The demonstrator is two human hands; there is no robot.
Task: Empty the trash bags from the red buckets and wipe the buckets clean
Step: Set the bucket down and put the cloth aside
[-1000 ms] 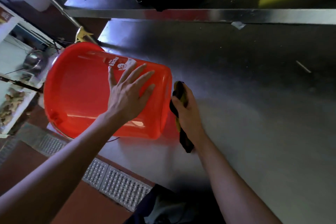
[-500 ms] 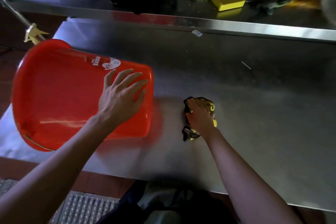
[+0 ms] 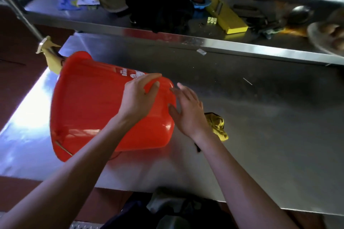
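Note:
A red bucket (image 3: pixel 89 102) lies on its side on the steel table (image 3: pixel 260 126), its mouth toward the left edge and its base toward the right. My left hand (image 3: pixel 138 96) rests on the bucket's upper wall near the base, fingers spread and slightly bent over the edge. My right hand (image 3: pixel 188 111) is open with straight fingers right beside the bucket's base; whether it touches is unclear. A yellow and black cloth (image 3: pixel 218 125) lies crumpled on the table just behind my right wrist, released.
A steel shelf (image 3: pixel 232 50) runs across above the table's back, carrying a yellow box (image 3: pixel 229 17), a black bag (image 3: pixel 160 7), papers and a plate at the far right. A metal post (image 3: pixel 22 16) stands at the left corner. Red floor lies below.
My right hand let go of the cloth, which now lies on the table, and moved left to the bucket's base. My left hand slid toward the base edge.

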